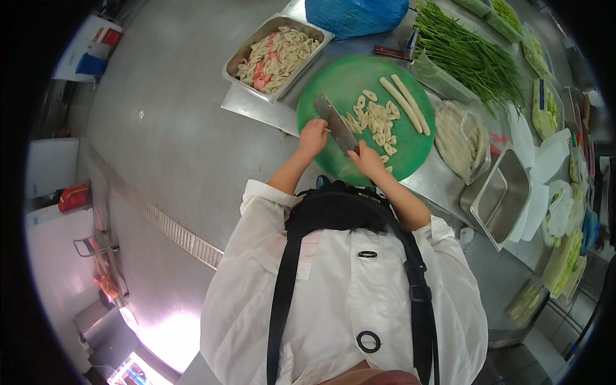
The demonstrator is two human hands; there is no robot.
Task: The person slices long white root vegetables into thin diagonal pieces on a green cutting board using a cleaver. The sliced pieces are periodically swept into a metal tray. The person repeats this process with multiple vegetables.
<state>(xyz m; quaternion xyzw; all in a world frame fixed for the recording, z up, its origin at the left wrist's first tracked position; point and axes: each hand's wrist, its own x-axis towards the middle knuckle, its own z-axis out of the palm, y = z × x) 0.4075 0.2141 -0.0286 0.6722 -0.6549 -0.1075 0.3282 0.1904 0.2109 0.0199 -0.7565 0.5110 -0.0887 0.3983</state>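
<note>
A round green cutting board point(314, 83) lies in front of me. My right hand point(367, 160) grips the handle of a cleaver point(335, 122), its broad blade slanting up and left across the board. Just left of the blade, my left hand point(313, 136) is closed at the board's edge; a small pale tip shows at its fingers, and the rest of what it holds is hidden. Slant-cut pale slices point(382, 122) lie loose right of the cleaver. Two whole pale sticks point(405, 104) rest side by side at the board's right.
A steel pan point(234, 67) of similar slices and pink pieces stands beyond at the left. Behind are a blue bag point(353, 16) and long green chives point(465, 54). To the right lie a clear bag of pale sticks point(459, 138) and another steel pan point(504, 199).
</note>
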